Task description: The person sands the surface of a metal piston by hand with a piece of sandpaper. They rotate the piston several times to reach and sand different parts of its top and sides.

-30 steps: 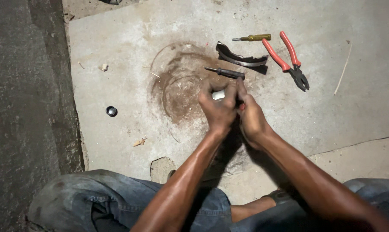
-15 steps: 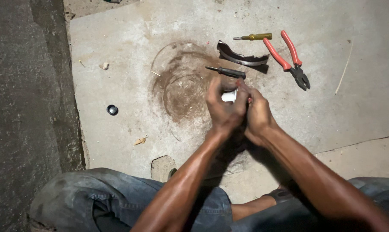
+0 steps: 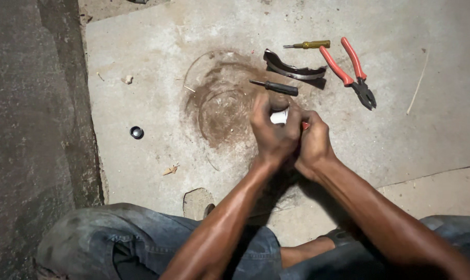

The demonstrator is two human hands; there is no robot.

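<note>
white small object (image 3: 279,116) gripped between both hands at the centre of the frame, over a concrete slab (image 3: 141,67).
left hand (image 3: 274,136) and right hand (image 3: 313,146) press together, closed on it. above them lie a black screwdriver (image 3: 276,87), a curved dark metal piece (image 3: 292,69), a yellow-handled screwdriver (image 3: 308,45) and red-handled pliers (image 3: 351,70); a black cap (image 3: 137,133) sits at left.

On a stained concrete slab (image 3: 157,62): red-handled pliers (image 3: 351,70), a yellow-handled screwdriver (image 3: 308,45), a black-handled screwdriver (image 3: 276,87) and a curved dark metal shoe (image 3: 292,70). Further left, a small black cap (image 3: 137,133), well apart from the tools. Round rusty stain (image 3: 222,106) at centre.
</note>
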